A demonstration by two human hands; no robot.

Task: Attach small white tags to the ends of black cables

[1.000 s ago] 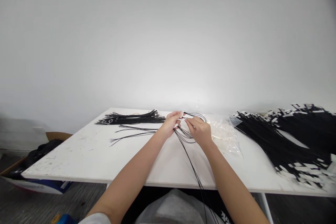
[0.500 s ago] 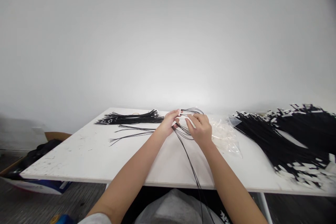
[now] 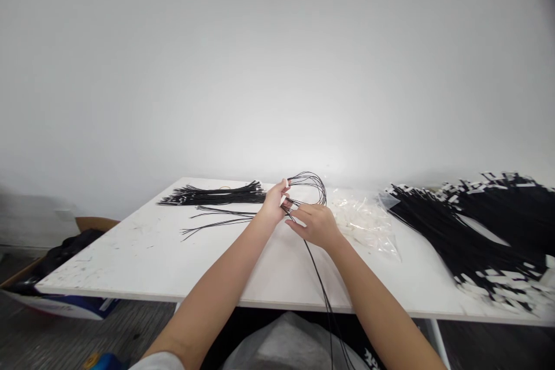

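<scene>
Black wires [image 3: 324, 195] in our left grip [image 3: 276, 201] loop right, some hanging toward us; we can't tell if our right grip [image 3: 318, 224] holds, near a clear bag [image 3: 364, 217].

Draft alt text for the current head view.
A person's left hand holds looped black wires with white ends over a white table, right hand at the wires. A black bundle lies left; a clear plastic bag and larger black piles lie right.
</scene>
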